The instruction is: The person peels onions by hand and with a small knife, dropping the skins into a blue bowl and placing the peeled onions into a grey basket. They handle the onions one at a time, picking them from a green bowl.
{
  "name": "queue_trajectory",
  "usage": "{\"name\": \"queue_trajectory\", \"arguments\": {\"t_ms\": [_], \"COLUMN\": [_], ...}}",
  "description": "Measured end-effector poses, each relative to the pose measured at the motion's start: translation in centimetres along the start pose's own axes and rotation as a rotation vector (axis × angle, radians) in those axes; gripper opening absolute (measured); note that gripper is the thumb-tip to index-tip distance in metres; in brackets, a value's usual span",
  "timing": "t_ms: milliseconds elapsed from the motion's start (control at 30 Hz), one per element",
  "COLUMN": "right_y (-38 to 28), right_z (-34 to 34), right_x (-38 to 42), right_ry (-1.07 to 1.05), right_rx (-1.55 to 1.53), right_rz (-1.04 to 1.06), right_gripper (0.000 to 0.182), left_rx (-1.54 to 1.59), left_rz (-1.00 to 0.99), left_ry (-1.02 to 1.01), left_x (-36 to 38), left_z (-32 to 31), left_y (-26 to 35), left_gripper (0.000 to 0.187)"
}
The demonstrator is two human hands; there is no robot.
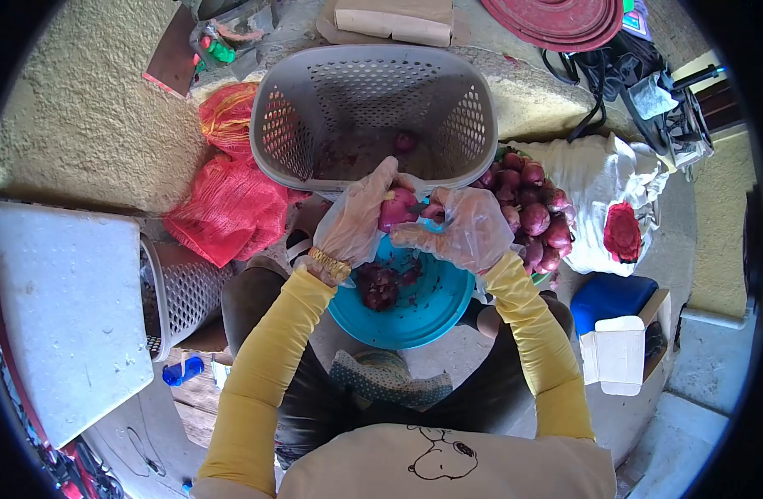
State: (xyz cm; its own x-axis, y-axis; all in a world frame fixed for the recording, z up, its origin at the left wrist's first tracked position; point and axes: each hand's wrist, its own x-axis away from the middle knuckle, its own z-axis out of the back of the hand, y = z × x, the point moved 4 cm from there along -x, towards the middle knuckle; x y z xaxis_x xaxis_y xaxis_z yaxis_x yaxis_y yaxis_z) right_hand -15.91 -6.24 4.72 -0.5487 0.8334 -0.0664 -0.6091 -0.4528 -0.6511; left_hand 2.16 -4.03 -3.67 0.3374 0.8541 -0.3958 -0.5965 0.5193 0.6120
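Over a blue basin (pixel 448 312) set between the person's knees, the left hand (pixel 354 218) grips a purple onion (pixel 396 210) near its fingertips. The right hand (pixel 465 229) is brought up close beside that onion, its thumb and fingers bent around a small purplish bit (pixel 434 213); whether they are pinched tight on it, I cannot tell. Both hands wear clear plastic gloves, and a gold watch (pixel 329 264) circles the left wrist. Dark onion skins (pixel 377 286) lie inside the basin. Just beyond the hands stands a grey perforated basket (pixel 381 87), with a single onion (pixel 406 141) lying on its bottom. Near the right hand sits a heap of onions (pixel 534 219), with a white sack (pixel 602 187) next to it. To the left of the basket lies a red mesh sack (pixel 228 208).
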Motion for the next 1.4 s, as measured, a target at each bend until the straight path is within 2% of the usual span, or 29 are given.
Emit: {"name": "queue_trajectory", "arguments": {"t_ms": [67, 100, 167, 200, 233, 267, 333, 467, 533, 600, 667, 700, 733, 767, 800, 867, 900, 967, 1100, 1167, 1233, 1267, 1300, 1333, 1367, 1400], "right_y": [0.0, 0.1, 0.5, 0.6, 0.5, 0.5, 0.4, 1.2, 1.9, 1.9, 1.6, 1.6, 1.7, 1.7, 1.7, 1.7, 1.8, 1.8, 1.7, 1.8, 1.1, 1.1, 1.3, 1.4, 1.1, 0.5], "right_z": [-0.1, -0.1, -0.7, -0.9, -0.9, -0.7, -0.7, -1.6, -2.7, -3.1, -3.3, -3.7, -4.1, -4.2, -4.2, -4.0, -3.9, -3.9, -3.9, -3.6, -2.9, -2.9, -2.4, -1.8, -1.6, -0.7], "right_x": [-0.1, -0.1, -0.1, -0.1, -0.1, -0.1, 0.0, 0.3, 0.6, 0.8, 1.0, 1.1, 1.3, 1.5, 1.6, 1.7, 1.7, 1.5, 1.4, 1.4, 0.8, 0.8, 0.7, 0.6, 0.5, 0.3], "right_ry": [-0.045, -0.023, -0.001, 0.073, 0.147, 0.147, 0.059, 0.019, -0.162, -0.195, -0.228, -0.341, -0.453, -0.453, -0.406, -0.36, -0.352, -0.345, -0.189, -0.132, -0.351, -0.351, -0.214, -0.077, -0.076, 0.009], "right_rx": [-0.003, 0.012, 0.026, -0.009, -0.043, -0.044, 0.049, 0.076, -0.006, 0.051, 0.109, 0.137, 0.165, 0.165, 0.141, 0.115, 0.201, 0.286, 0.281, 0.245, 0.25, 0.251, 0.214, 0.176, 0.177, 0.104], "right_rz": [-0.028, 0.035, 0.099, 0.166, 0.233, 0.233, 0.204, 0.177, 0.07, 0.134, 0.199, 0.152, 0.104, 0.105, 0.169, 0.232, 0.247, 0.263, 0.309, 0.317, 0.186, 0.185, 0.114, 0.042, 0.04, 0.007], "right_gripper": [0.081, 0.078, 0.075, 0.067, 0.059, 0.059, 0.047, 0.043, 0.043, 0.043, 0.044, 0.044, 0.044, 0.044, 0.05, 0.057, 0.058, 0.06, 0.064, 0.065, 0.069, 0.069, 0.069, 0.07, 0.07, 0.071], "left_rx": [0.231, 0.231, 0.55, 0.55, 0.776, 0.999, 0.942, 0.793, 0.837, 0.88, 0.736, 0.735, 0.945, 1.157, 1.156, 1.52, 1.52, 1.632, 1.57, 1.387, 1.495, 1.602, 1.602, 1.462, 1.323, 1.324], "left_rz": [0.071, 0.071, 0.202, 0.202, 0.412, 0.624, 0.605, 0.555, 0.59, 0.626, 0.425, 0.423, 0.504, 0.584, 0.584, 0.745, 0.745, 0.868, 0.852, 0.754, 0.831, 0.908, 0.908, 0.819, 0.73, 0.728], "left_ry": [-0.033, -0.033, -0.115, -0.115, -0.036, 0.047, 0.029, 0.052, 0.099, 0.147, 0.116, 0.117, 0.122, 0.126, 0.127, 0.202, 0.203, 0.154, 0.198, 0.205, 0.222, 0.24, 0.239, 0.197, 0.157, 0.156], "left_x": [-0.3, -0.3, 0.2, -0.2, -1.0, -1.3, -1.4, -0.8, -0.7, -0.6, -1.5, -1.5, -1.4, -1.3, -1.4, -1.3, -1.4, -1.2, -1.2, -1.0, -1.5, -1.6, -1.3, -1.1, -0.9, -0.6], "left_z": [0.0, -0.5, -2.4, -2.0, -1.2, -0.8, -0.3, -0.9, -1.7, -1.4, 0.8, 1.0, 0.9, 0.7, 0.7, 0.2, 0.5, 0.6, 0.4, 0.1, 0.6, 0.6, 0.3, 0.1, -0.3, -1.3], "left_y": [-0.2, -0.9, -3.1, -1.9, -0.4, 0.3, 0.6, -0.6, -1.5, -1.6, 0.4, 0.4, 0.2, 0.1, 0.1, -0.2, -0.1, 0.3, 0.4, -0.4, 0.7, 1.1, 1.0, 0.6, 0.2, -0.6], "left_gripper": [0.08, 0.08, 0.078, 0.078, 0.039, 0.053, 0.053, 0.053, 0.053, 0.053, 0.052, 0.052, 0.052, 0.051, 0.051, 0.053, 0.053, 0.054, 0.054, 0.052, 0.052, 0.051, 0.051, 0.049, 0.048, 0.048]}}
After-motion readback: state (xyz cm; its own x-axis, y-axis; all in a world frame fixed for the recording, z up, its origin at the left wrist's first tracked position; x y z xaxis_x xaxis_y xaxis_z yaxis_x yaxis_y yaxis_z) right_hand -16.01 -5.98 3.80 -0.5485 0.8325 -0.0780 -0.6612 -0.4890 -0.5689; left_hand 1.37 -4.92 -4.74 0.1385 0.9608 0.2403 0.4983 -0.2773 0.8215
